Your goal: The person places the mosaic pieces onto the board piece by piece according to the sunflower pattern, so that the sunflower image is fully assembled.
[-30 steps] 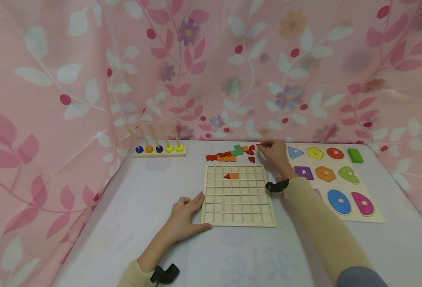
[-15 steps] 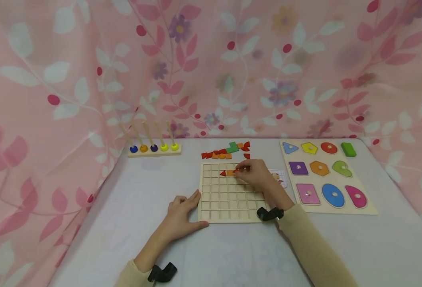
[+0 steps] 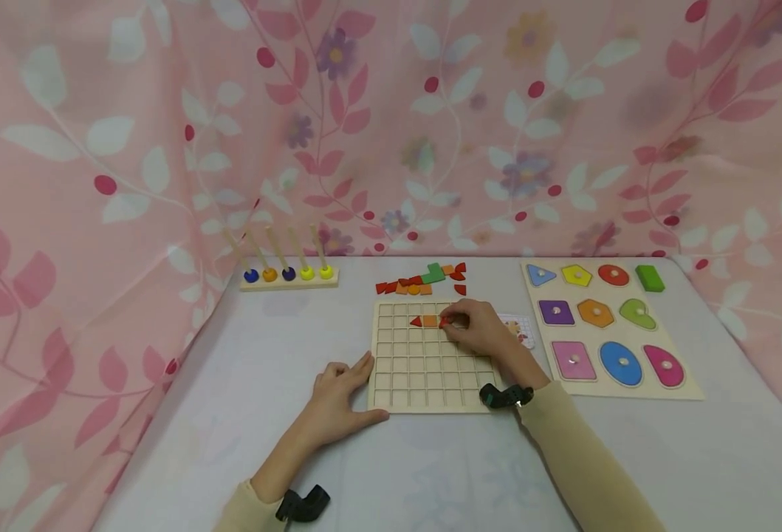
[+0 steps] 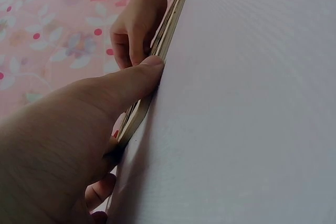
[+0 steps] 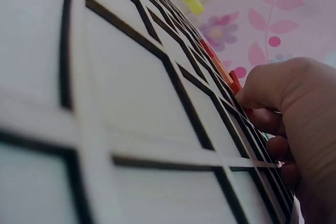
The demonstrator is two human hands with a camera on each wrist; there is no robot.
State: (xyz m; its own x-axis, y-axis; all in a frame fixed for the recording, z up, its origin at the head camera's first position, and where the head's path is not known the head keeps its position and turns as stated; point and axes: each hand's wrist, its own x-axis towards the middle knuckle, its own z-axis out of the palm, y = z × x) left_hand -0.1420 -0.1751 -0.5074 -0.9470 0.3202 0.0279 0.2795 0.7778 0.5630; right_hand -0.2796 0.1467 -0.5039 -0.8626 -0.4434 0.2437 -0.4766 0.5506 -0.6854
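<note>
Your right grip [image 3: 478, 329]: narrow, pinching red piece [image 3: 443, 323], seating unclear | orange square [image 3: 430, 321]: just left of it | your left grip [image 3: 339, 403]: wide, at board [image 3: 417, 363] edge; brace there, align piece squarely, press flat

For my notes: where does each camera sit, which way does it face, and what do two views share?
Head: on the person's head, facing forward and down at the grid board; the left hand, right hand and beige sleeves show.
Left wrist: on that wrist, facing along the board's edge; the left hand looms close, the right hand beyond it.
Right wrist: on that wrist, facing low across the board's cells; the right hand shows, pinching a red piece.
Shared: head and right wrist views both show coloured beads.
</note>
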